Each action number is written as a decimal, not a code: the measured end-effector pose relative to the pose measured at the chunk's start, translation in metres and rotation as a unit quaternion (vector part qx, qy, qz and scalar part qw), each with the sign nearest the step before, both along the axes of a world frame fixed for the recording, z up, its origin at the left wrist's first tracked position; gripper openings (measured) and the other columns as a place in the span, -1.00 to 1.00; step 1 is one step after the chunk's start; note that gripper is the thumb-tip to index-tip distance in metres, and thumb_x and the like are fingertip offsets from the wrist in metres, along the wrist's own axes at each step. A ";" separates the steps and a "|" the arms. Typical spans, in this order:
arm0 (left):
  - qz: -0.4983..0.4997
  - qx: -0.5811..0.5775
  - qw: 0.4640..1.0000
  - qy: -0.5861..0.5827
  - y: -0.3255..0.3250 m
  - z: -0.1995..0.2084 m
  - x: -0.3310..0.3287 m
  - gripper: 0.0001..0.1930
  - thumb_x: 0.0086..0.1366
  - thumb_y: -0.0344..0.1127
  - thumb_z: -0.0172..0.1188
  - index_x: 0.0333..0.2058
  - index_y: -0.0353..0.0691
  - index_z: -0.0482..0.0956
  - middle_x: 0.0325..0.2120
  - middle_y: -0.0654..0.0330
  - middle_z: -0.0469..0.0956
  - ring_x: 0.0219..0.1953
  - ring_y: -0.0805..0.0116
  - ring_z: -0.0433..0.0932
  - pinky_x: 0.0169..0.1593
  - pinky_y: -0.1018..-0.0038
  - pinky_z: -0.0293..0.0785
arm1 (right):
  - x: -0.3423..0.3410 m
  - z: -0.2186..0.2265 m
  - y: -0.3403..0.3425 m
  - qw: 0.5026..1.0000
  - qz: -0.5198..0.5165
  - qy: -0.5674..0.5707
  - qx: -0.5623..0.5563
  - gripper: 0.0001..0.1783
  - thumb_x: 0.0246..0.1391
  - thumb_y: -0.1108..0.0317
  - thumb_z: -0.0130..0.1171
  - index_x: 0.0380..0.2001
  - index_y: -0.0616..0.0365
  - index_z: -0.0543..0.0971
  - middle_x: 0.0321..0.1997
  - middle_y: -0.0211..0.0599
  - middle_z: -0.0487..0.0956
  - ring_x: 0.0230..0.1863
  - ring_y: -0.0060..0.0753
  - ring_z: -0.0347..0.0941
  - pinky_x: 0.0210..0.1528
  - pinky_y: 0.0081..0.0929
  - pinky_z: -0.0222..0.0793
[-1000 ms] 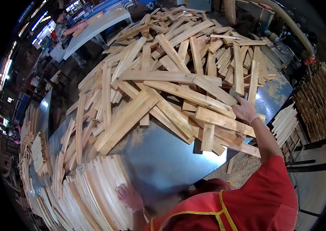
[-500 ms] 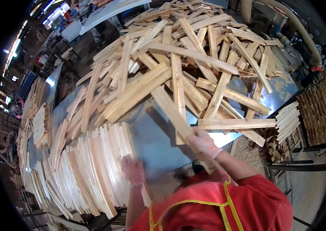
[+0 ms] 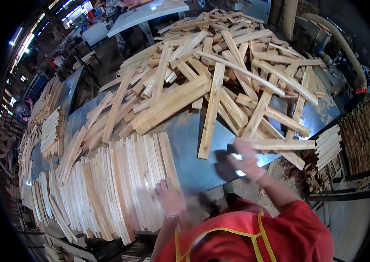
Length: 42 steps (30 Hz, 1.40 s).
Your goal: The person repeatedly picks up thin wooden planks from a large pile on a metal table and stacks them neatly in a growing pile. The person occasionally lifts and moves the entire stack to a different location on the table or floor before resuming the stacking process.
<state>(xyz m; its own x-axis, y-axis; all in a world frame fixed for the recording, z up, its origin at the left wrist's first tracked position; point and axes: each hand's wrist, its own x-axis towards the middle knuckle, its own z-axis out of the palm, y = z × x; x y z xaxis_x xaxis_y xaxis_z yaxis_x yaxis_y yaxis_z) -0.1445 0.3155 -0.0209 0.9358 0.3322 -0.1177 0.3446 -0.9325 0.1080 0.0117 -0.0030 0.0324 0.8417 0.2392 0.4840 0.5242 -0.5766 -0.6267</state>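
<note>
My left hand (image 3: 170,201) rests with its fingers stretched out at the right end of a row of pale wooden strips (image 3: 123,183) standing side by side on the table. The last strip (image 3: 168,157) of the row lies just beyond its fingertips. My right hand (image 3: 247,162), slightly blurred, is over the table's front right edge with thumb and fingers apart. Its fingertips are at the left end of a wooden strip (image 3: 283,144) lying crosswise; whether they touch it I cannot tell. Another strip (image 3: 211,111) slants toward me from the heap, left of that hand.
A large jumbled heap of wooden strips (image 3: 167,102) covers the far part of the metal table (image 3: 193,174). Stacked wood (image 3: 364,126) stands at the right, by a dark metal rack (image 3: 342,191). A ribbed hose (image 3: 346,41) hangs back right. Someone in patterned clothes (image 3: 117,13) is beyond a light table (image 3: 147,17).
My right hand has let go of the strip it held and moved to the crosswise one. The row has another strip at its right end. My left hand has shifted right; the view has swung.
</note>
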 end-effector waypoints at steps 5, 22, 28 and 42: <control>-0.030 0.074 0.994 0.070 -0.011 0.017 0.006 0.01 0.13 0.10 0.32 0.51 -0.17 0.18 0.41 -0.10 0.26 0.47 -0.27 0.16 0.52 -0.17 -0.02 | 0.024 -0.030 -0.166 0.884 -0.171 0.141 -0.412 -0.07 -0.11 0.09 0.46 0.39 0.04 0.45 0.27 -0.10 0.52 0.41 0.15 0.32 0.54 0.01 0.11; 0.059 -0.063 0.992 -0.097 0.012 -0.022 -0.024 -0.34 0.27 -0.20 0.22 0.34 -0.26 0.40 0.27 -0.07 0.42 0.35 -0.11 0.35 0.37 -0.04 0.27 | 0.078 -0.013 0.166 0.803 0.163 0.570 0.059 -0.44 0.37 -0.12 0.24 -0.08 0.27 0.62 -0.22 -0.25 0.65 -0.25 -0.44 0.60 -0.27 -0.39 0.54; 0.058 -0.002 0.998 0.027 -0.016 -0.007 -0.020 -0.08 0.20 0.18 0.28 0.47 -0.11 0.27 0.44 -0.05 0.28 0.52 -0.08 0.15 0.57 -0.06 -0.12 | 0.037 -0.020 0.201 0.891 0.283 0.353 -0.016 -0.31 0.27 -0.19 0.22 0.10 0.28 0.65 0.07 0.18 0.67 0.13 0.09 0.61 0.27 -0.13 0.48; -0.047 0.021 0.983 -0.176 0.005 -0.008 -0.027 -0.42 0.17 0.01 0.33 0.09 -0.17 0.52 0.06 0.08 0.46 0.21 0.02 0.37 0.39 -0.01 0.16 | 0.006 -0.050 0.161 0.888 -0.008 0.447 0.105 -0.48 0.20 0.10 0.28 0.08 0.26 0.58 -0.09 0.10 0.74 -0.05 0.04 0.69 0.06 -0.17 0.56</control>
